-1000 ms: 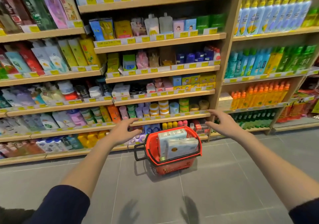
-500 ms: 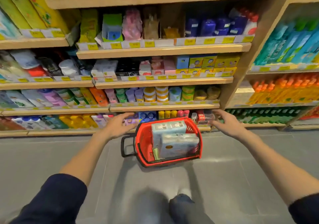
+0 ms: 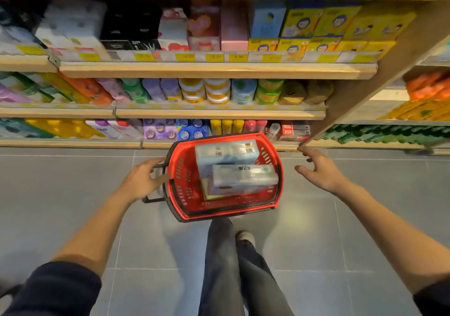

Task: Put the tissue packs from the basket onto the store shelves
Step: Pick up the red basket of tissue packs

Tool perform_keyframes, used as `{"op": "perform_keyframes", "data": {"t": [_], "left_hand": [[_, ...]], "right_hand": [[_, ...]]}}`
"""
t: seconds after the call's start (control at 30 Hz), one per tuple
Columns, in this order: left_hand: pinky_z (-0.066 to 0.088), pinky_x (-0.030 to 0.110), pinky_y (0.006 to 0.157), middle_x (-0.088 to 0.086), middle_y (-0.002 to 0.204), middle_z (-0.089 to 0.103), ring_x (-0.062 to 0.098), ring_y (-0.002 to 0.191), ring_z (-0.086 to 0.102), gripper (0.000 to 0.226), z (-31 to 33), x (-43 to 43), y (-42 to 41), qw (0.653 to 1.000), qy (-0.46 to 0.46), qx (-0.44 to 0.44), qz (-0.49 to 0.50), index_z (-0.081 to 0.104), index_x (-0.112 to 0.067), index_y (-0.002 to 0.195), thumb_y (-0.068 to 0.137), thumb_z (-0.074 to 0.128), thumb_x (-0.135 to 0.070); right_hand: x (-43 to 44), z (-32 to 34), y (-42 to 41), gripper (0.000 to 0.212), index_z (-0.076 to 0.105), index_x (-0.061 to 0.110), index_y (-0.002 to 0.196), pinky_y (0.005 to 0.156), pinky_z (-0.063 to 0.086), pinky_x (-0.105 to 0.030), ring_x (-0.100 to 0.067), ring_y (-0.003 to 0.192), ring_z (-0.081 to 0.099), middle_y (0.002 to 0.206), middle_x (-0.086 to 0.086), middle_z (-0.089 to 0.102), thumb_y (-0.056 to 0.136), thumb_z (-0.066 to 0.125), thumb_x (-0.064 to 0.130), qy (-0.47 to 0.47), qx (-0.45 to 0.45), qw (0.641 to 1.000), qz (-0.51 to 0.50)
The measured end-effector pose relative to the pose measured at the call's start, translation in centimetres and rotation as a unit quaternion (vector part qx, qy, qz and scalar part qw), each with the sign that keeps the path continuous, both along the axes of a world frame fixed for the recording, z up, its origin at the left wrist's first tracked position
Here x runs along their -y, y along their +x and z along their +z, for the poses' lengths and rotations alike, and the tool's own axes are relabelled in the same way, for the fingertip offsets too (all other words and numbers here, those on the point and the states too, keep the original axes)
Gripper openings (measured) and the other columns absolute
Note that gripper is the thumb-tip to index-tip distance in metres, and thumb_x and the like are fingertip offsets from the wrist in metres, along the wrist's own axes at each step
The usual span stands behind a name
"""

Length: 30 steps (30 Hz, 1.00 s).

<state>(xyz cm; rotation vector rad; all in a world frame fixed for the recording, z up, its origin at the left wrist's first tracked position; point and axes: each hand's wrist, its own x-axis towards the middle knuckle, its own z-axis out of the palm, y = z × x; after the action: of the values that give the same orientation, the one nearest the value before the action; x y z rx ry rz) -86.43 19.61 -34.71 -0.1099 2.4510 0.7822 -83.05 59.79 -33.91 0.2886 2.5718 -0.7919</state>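
Pale-blue tissue packs [image 3: 243,179] in red basket [image 3: 186,189]

Red basket [image 3: 219,205] on floor, tissue packs [image 3: 243,178] stacked inside; left hand [image 3: 143,181] over its black handle [image 3: 153,199], right hand [image 3: 321,172] spread alongside.

bright, shelves blurred, edges perhaps warped

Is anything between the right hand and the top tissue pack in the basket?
Nothing visible covers it. The top tissue pack lies uppermost in the red basket, open from above. The right hand is open, outside the basket's right rim, so only that rim lies between them sideways.
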Motion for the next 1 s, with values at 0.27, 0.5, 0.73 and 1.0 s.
{"op": "perform_keyframes", "data": {"t": [0.27, 0.5, 0.73, 1.0], "left_hand": [[0.042, 0.047, 0.101, 0.012, 0.141, 0.046, 0.031, 0.124, 0.049, 0.061, -15.7, 2.0, -3.4, 0.996, -0.036, 0.080, 0.007, 0.042, -0.027, 0.137, 0.082, 0.065, -0.037], [0.038, 0.048, 0.104, 0.017, 0.145, 0.033, 0.039, 0.124, 0.046, 0.069, -26.7, 4.4, -3.3, 0.990, -0.108, 0.087, 0.031, 0.035, -0.029, 0.141, 0.081, 0.066, -0.037], [0.032, 0.049, 0.109, 0.019, 0.143, 0.028, 0.037, 0.132, 0.034, 0.086, -31.9, 3.5, -2.7, 0.987, -0.074, 0.057, 0.129, 0.022, -0.044, 0.142, 0.069, 0.066, -0.054], [0.047, 0.049, 0.093, 0.007, 0.110, 0.038, 0.026, 0.098, 0.048, 0.085, -32.8, 3.5, -3.1, 0.981, -0.066, 0.006, 0.182, 0.034, -0.044, 0.138, 0.066, 0.079, -0.036]], "right_hand": [[-1.6, -15.5, -4.0, 0.059, 0.037, 0.007, 0.137, 0.104, 0.033, -0.043, -0.037, 0.126, 0.040, 0.137, -0.024, 0.042, 0.084, 0.061, 0.017, 0.011, 0.067, 0.998, -0.017], [-1.5, -26.0, -4.6, 0.086, 0.038, 0.018, 0.138, 0.104, 0.034, -0.046, -0.035, 0.135, 0.026, 0.135, -0.023, 0.041, 0.064, 0.040, 0.063, -0.007, 0.076, 0.996, -0.046], [-2.6, -32.7, -5.3, 0.088, 0.019, 0.033, 0.144, 0.105, 0.029, -0.037, -0.033, 0.130, 0.036, 0.139, -0.016, 0.037, 0.068, 0.048, 0.066, -0.017, 0.113, 0.989, -0.096], [-1.1, -33.8, -5.5, 0.079, 0.019, 0.040, 0.142, 0.100, 0.036, -0.045, -0.034, 0.121, 0.043, 0.133, -0.014, 0.041, 0.075, 0.059, 0.053, -0.048, 0.082, 0.982, -0.162]]}}
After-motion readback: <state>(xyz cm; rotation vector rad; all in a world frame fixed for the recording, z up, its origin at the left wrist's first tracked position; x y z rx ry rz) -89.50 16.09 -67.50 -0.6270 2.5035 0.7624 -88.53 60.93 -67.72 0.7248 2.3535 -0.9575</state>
